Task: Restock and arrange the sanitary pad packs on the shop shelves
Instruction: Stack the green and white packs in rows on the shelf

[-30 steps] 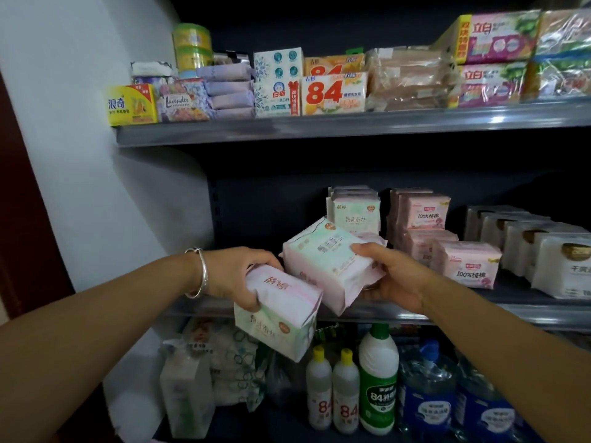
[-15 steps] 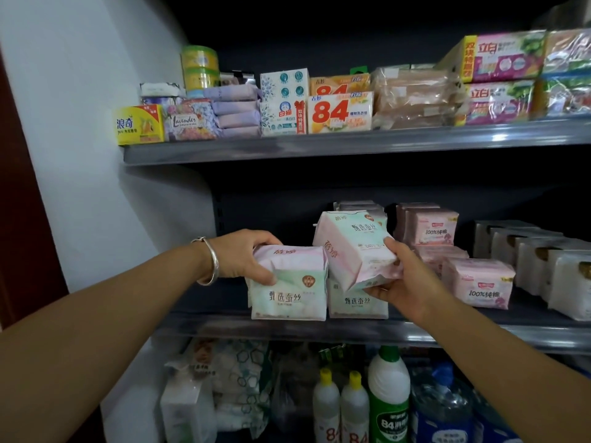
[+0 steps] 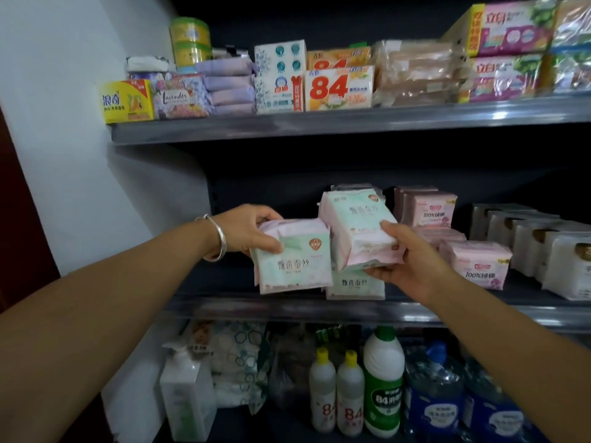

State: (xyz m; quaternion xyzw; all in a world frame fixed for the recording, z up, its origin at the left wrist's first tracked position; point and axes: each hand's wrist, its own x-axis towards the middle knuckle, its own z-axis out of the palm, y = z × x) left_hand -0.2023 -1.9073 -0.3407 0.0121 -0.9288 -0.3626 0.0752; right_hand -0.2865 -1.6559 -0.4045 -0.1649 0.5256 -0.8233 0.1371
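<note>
My left hand point(image 3: 252, 230), with a silver bangle on the wrist, grips the top of a pink and mint pad pack point(image 3: 292, 257) that stands upright at the front of the middle shelf point(image 3: 287, 310). My right hand point(image 3: 406, 254) holds a second pink and mint pad pack point(image 3: 355, 228) tilted, just above another pack of the same kind point(image 3: 356, 284) that stands on the shelf. More of these packs are partly hidden behind the held one. Pink pad packs point(image 3: 476, 262) lie to the right.
White packs point(image 3: 543, 241) fill the right end of the middle shelf. The top shelf point(image 3: 319, 124) carries soap boxes and wrapped bars. Below stand bleach bottles point(image 3: 382, 382), a pump bottle point(image 3: 185, 391) and water jugs point(image 3: 435, 388). A white wall point(image 3: 80, 155) closes the left side.
Both hands rose from below shelf level to the middle shelf. The left pack went from hanging tilted to standing upright on the shelf; the right pack moved up over the shelved one.
</note>
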